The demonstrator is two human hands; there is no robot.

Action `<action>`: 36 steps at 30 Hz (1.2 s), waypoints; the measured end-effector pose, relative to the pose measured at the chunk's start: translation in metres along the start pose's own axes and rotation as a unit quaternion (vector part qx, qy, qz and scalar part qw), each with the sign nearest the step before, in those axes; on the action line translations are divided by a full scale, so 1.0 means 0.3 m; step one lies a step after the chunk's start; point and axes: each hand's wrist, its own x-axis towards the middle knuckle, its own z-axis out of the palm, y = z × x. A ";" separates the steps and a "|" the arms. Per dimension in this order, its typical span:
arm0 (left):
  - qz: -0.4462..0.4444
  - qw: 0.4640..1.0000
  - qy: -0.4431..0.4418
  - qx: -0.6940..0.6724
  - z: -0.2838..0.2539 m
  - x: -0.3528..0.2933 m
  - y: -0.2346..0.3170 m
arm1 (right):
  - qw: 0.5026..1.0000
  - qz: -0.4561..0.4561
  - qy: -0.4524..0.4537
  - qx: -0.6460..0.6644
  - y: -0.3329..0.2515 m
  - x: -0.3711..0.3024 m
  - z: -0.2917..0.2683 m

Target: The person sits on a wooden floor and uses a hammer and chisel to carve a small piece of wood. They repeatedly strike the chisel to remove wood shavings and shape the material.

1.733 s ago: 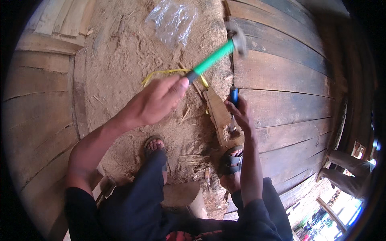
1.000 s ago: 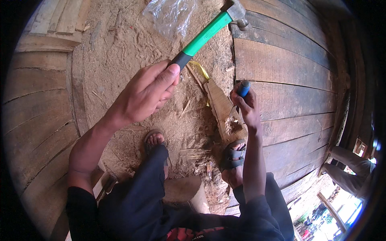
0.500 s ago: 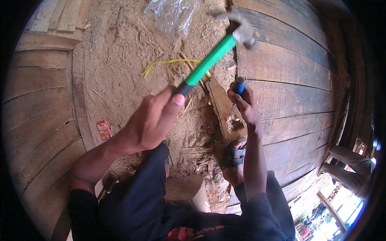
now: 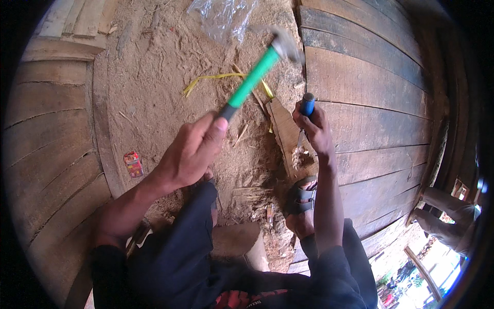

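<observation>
My left hand (image 4: 198, 149) is wrapped round the black grip of a claw hammer (image 4: 253, 77) with a green handle. The hammer is raised, and its metal head is blurred by motion, up and to the left of the chisel. In my right hand (image 4: 318, 133) is a chisel (image 4: 307, 105), gripped by its blue handle with the butt upward. Its thin blade slants down to a rough, chipped hollow in a wooden board (image 4: 280, 121) on the ground. My sandalled right foot (image 4: 302, 198) rests at the near end of this board.
Plank walls stand left (image 4: 51, 123) and right (image 4: 370, 123). Sawdust covers the ground (image 4: 159, 67), with a yellow strip (image 4: 206, 78), clear plastic (image 4: 224, 18) and a small red packet (image 4: 133, 164). A wood block (image 4: 234, 239) lies between my legs. Another person's legs (image 4: 445, 211) show far right.
The hammer and my left hand have shifted left, the head moving away from above the chisel. My right hand keeps the chisel in nearly the same spot.
</observation>
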 end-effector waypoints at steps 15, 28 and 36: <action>0.042 0.987 -0.049 0.150 0.000 0.007 0.011 | 1.000 -0.008 0.014 -0.017 -0.017 -0.004 0.008; 0.112 0.992 0.064 -0.014 0.001 0.032 0.088 | 0.999 0.007 -0.021 -0.032 0.004 0.006 -0.005; 0.075 0.997 0.016 0.020 -0.008 0.041 0.062 | 1.000 0.008 -0.013 -0.022 0.015 -0.004 -0.002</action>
